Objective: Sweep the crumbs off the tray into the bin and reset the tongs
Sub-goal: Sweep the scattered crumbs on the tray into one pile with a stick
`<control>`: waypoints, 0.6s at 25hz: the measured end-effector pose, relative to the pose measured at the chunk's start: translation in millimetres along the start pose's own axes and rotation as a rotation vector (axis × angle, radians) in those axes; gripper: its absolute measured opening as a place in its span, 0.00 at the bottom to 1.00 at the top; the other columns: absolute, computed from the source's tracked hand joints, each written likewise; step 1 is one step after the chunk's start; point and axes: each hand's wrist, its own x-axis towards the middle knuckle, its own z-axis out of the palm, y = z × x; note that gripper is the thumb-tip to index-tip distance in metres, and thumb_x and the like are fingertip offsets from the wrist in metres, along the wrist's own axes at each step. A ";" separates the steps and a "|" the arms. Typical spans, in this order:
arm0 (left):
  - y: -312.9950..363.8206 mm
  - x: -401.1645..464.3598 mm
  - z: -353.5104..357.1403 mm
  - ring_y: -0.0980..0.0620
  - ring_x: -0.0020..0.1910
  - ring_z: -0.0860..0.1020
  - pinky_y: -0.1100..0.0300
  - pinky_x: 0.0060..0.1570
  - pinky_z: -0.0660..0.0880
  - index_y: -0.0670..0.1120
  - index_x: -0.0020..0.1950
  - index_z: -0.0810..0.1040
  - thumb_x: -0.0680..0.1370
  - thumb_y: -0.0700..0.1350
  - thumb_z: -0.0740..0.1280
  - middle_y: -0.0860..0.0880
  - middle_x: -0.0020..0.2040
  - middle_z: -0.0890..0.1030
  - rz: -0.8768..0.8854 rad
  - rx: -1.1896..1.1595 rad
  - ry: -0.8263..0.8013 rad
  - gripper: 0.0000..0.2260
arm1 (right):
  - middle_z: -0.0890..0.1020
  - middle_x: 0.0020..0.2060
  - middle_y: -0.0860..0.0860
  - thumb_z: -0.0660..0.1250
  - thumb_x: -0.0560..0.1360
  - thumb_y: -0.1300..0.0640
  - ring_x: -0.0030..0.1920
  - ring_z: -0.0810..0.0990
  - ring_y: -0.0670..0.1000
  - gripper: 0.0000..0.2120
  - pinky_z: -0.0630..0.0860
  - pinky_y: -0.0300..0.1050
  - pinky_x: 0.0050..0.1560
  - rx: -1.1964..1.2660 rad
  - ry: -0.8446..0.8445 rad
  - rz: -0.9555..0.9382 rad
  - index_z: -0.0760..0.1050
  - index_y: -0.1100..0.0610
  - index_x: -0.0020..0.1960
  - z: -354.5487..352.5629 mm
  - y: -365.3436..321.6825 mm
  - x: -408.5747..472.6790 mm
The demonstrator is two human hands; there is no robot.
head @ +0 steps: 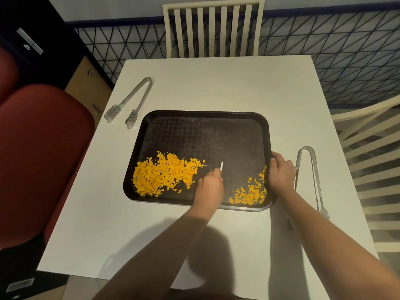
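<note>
A dark brown tray lies on the white table. Orange crumbs form a big heap at its near left and a smaller heap at its near right corner. My left hand rests on the tray between the heaps and pinches a thin white card or scraper that stands on edge. My right hand grips the tray's right rim. One pair of metal tongs lies at the table's far left. A second pair lies right of the tray, beside my right hand.
The white table has a pale slatted chair at its far side and another to the right. A red padded seat stands at the left. No bin is in view.
</note>
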 end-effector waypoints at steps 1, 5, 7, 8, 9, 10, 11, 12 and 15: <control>0.9 6.1 -2.0 0.40 0.53 0.78 0.50 0.51 0.74 0.42 0.60 0.71 0.81 0.43 0.56 0.42 0.55 0.79 -0.033 -0.001 0.002 0.10 | 0.75 0.54 0.66 0.51 0.81 0.56 0.61 0.67 0.64 0.18 0.64 0.52 0.62 -0.003 -0.001 0.002 0.70 0.53 0.68 0.6 0.8 0.6; -12.9 16.5 -16.1 0.39 0.53 0.79 0.50 0.50 0.75 0.41 0.61 0.71 0.80 0.38 0.56 0.40 0.53 0.80 -0.201 0.010 0.048 0.11 | 0.75 0.54 0.66 0.51 0.81 0.56 0.62 0.67 0.64 0.18 0.63 0.53 0.63 0.003 -0.001 0.004 0.70 0.54 0.68 0.3 0.4 -0.1; -29.1 11.0 -22.6 0.40 0.52 0.79 0.50 0.50 0.75 0.40 0.61 0.71 0.79 0.37 0.57 0.40 0.52 0.80 -0.263 0.014 0.093 0.11 | 0.75 0.54 0.66 0.52 0.81 0.57 0.62 0.67 0.64 0.18 0.63 0.52 0.63 0.004 0.003 -0.011 0.71 0.55 0.68 0.2 -0.4 -0.4; -36.1 6.7 -26.2 0.40 0.52 0.79 0.50 0.49 0.75 0.40 0.60 0.72 0.79 0.37 0.57 0.40 0.52 0.81 -0.282 0.016 0.115 0.11 | 0.75 0.54 0.66 0.52 0.81 0.57 0.62 0.68 0.64 0.18 0.63 0.52 0.62 0.003 0.004 -0.012 0.71 0.55 0.68 0.4 -0.5 -0.1; -40.9 2.7 -29.0 0.40 0.52 0.79 0.50 0.49 0.75 0.40 0.59 0.72 0.79 0.37 0.57 0.39 0.51 0.81 -0.295 0.011 0.138 0.10 | 0.75 0.54 0.66 0.52 0.81 0.56 0.62 0.68 0.64 0.18 0.63 0.52 0.62 0.001 0.002 -0.007 0.71 0.54 0.68 0.7 -0.1 0.5; -42.5 0.0 -31.0 0.40 0.52 0.79 0.50 0.49 0.75 0.39 0.59 0.72 0.79 0.38 0.57 0.39 0.51 0.81 -0.297 -0.005 0.161 0.10 | 0.75 0.54 0.66 0.52 0.81 0.56 0.62 0.68 0.64 0.18 0.64 0.51 0.62 -0.001 0.002 -0.003 0.71 0.54 0.68 1.0 0.4 0.9; -40.3 -1.7 -32.0 0.39 0.51 0.79 0.50 0.49 0.75 0.39 0.58 0.73 0.79 0.39 0.57 0.39 0.51 0.81 -0.279 -0.031 0.179 0.10 | 0.75 0.54 0.66 0.52 0.81 0.56 0.62 0.68 0.64 0.18 0.64 0.51 0.62 -0.001 0.003 0.000 0.71 0.54 0.68 1.3 0.7 1.0; -34.2 -2.7 -31.7 0.39 0.51 0.79 0.50 0.48 0.75 0.39 0.58 0.73 0.80 0.40 0.57 0.39 0.50 0.81 -0.239 -0.059 0.188 0.10 | 0.75 0.54 0.66 0.52 0.81 0.56 0.61 0.68 0.64 0.18 0.64 0.52 0.62 0.002 0.005 0.003 0.71 0.54 0.68 1.4 1.3 0.9; -6.0 -0.5 -17.1 0.40 0.50 0.79 0.49 0.48 0.74 0.40 0.57 0.73 0.80 0.42 0.57 0.40 0.51 0.80 -0.054 -0.083 0.113 0.09 | 0.74 0.54 0.66 0.52 0.81 0.56 0.61 0.68 0.65 0.18 0.64 0.53 0.63 0.010 0.009 -0.003 0.71 0.54 0.68 0.6 0.5 -0.3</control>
